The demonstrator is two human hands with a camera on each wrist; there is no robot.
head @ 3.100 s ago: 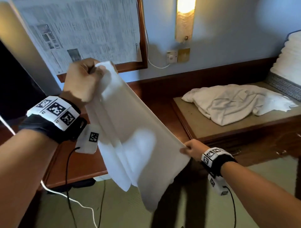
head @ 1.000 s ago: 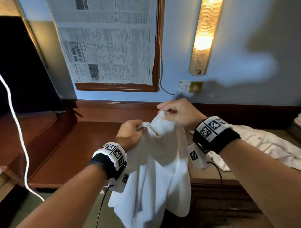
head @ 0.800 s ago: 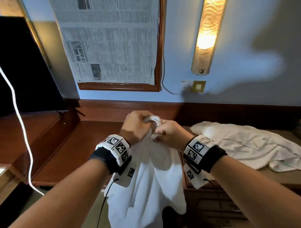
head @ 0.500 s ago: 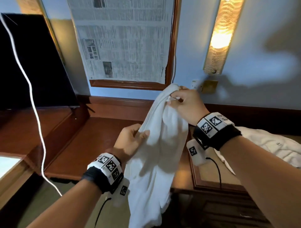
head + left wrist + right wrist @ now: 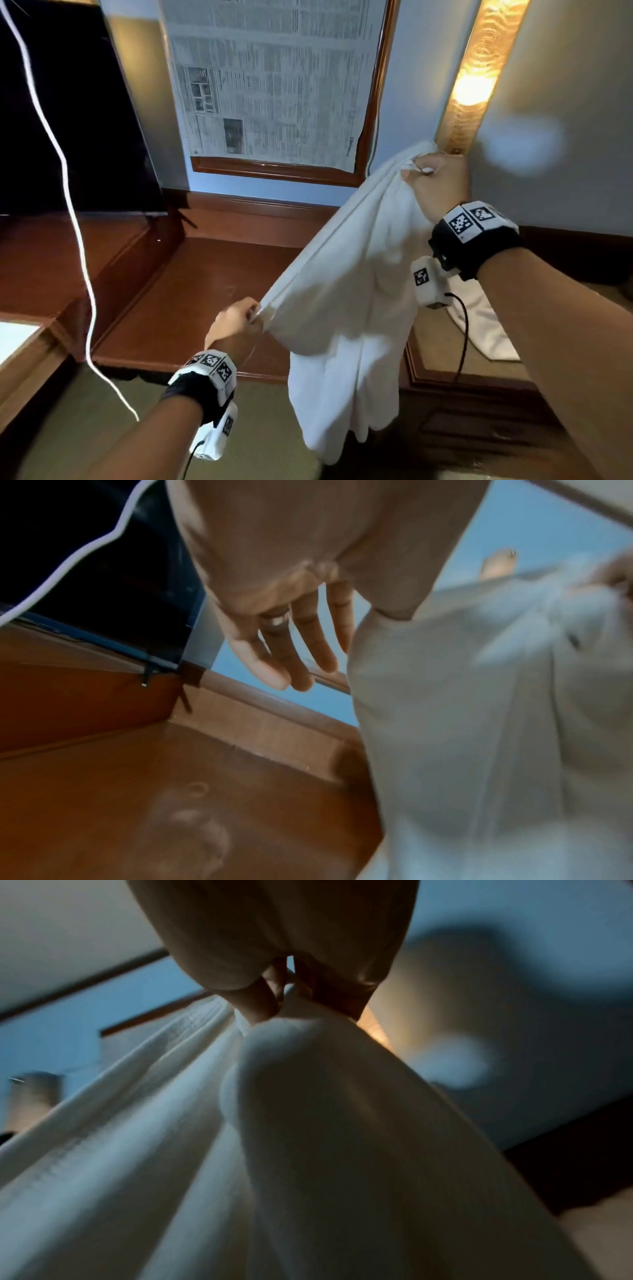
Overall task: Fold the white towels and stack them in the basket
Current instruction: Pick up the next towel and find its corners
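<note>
A white towel [image 5: 359,291] hangs in the air in front of the wooden desk, its upper edge pulled taut on a slant between my hands. My right hand [image 5: 416,168] grips one bunched corner high up by the wall lamp; the right wrist view shows its fingers [image 5: 260,999] curled round the towel [image 5: 308,1150]. Lower and to the left, my left hand [image 5: 253,317] pinches the other end of that edge. In the left wrist view its other fingers [image 5: 291,647] hang loose beside the towel [image 5: 479,723]. Another white towel [image 5: 479,325] lies on the platform at right. No basket is in view.
A dark wooden desk top [image 5: 205,291] lies below the towel, with a black screen [image 5: 68,120] at its left. A white cable [image 5: 68,205] hangs down at left. A framed newspaper [image 5: 274,85] and a lit wall lamp [image 5: 476,78] are on the wall.
My left hand has slid down and left along the towel's edge, away from the right hand. The edge is now stretched straight. The right hand stays raised, shifted a little right.
</note>
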